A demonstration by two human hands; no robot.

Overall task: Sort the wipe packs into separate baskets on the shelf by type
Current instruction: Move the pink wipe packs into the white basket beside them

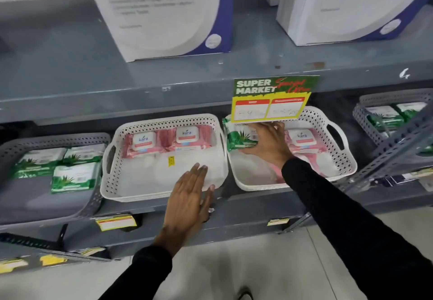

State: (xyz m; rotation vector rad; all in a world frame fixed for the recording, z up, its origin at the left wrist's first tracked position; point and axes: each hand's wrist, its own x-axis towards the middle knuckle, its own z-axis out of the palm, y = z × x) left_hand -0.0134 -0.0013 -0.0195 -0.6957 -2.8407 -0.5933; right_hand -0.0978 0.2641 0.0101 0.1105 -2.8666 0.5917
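While our right hand (267, 142) closes its fingers on a green aloe-print wipe pack (239, 135) at the left end of the white perforated plastic basket (339, 164) right of centre, our left hand (189, 194) lies flat and spread on the front rim of the centre white perforated basket (112, 182). Two pink Kara wipe packs (164, 141) lie along its back. At frame left, a grey perforated basket (14, 149) holds green packs (72, 178).
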